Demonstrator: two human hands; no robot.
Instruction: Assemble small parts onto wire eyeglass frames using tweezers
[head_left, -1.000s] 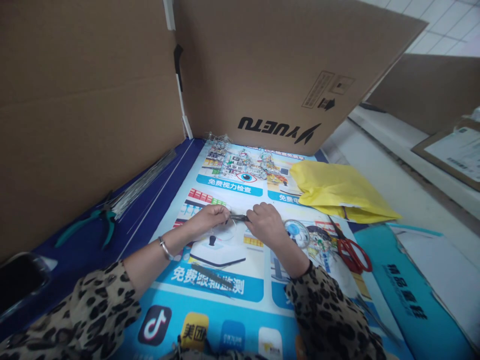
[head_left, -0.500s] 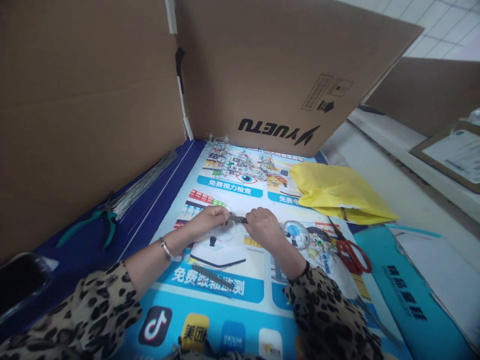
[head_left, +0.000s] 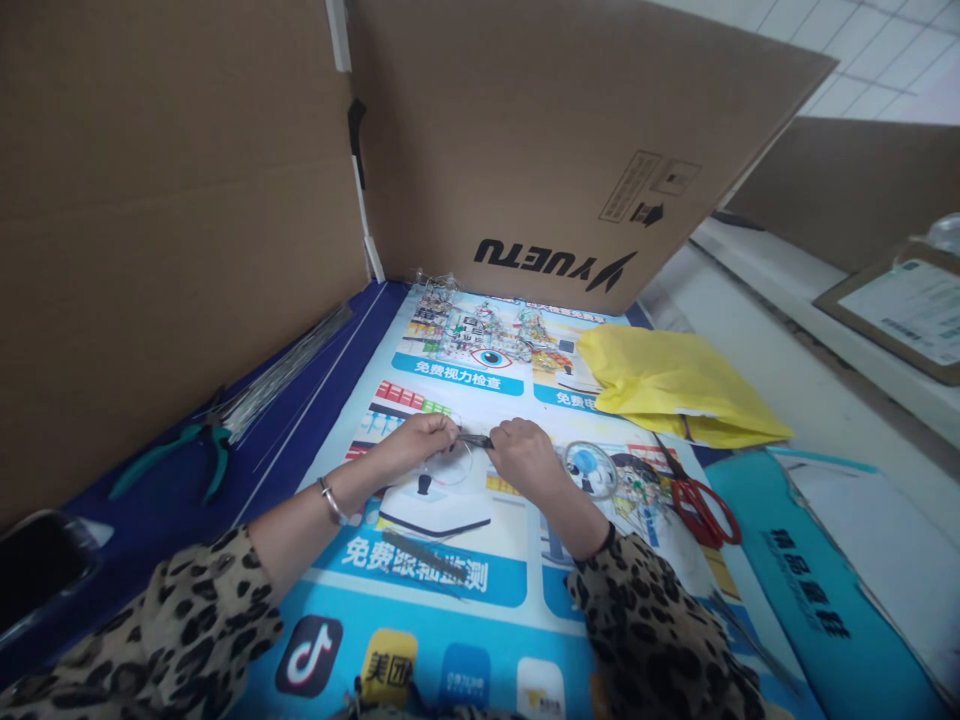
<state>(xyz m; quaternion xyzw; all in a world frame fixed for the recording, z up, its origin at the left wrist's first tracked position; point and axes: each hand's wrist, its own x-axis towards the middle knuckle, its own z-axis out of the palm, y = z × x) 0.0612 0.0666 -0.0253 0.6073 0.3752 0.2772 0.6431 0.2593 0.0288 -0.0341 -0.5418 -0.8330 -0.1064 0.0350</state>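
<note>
Left hand (head_left: 420, 440): fingers (head_left: 448, 430) pressed together, pinching the left end of a dark slender piece (head_left: 477, 439).
Right hand (head_left: 529, 462): fingers (head_left: 501, 450) curled and closed on the right end of the same piece; back of the hand faces the camera.
Dark slender piece: held between both hands, just above the worktop (head_left: 187, 520). Too small to tell what kind of part it is.
Long axis: runs left to right, nearly level, from one set of fingertips to the other.
Nearer hand: neither; both are in contact, one at each end, with only a short section exposed between them.
Wire loop (head_left: 450, 468): thin and faint, just below the piece and under the left fingertips; whether it joins the piece cannot be told.
Bracelet (head_left: 328, 498): on the left wrist.
Printed poster (head_left: 517, 620): covers the worktop under both hands.
Clear round container (head_left: 590, 468): just beside the right hand, on its right.
Red scissors (head_left: 701, 505): further right, lying flat.
Yellow bag (head_left: 675, 385): behind the scissors.
Teal pliers (head_left: 202, 445): well apart to the left, touching a bundle of wire rods (head_left: 289, 365).
Cardboard walls (head_left: 187, 200): upright behind and to the left.
</note>
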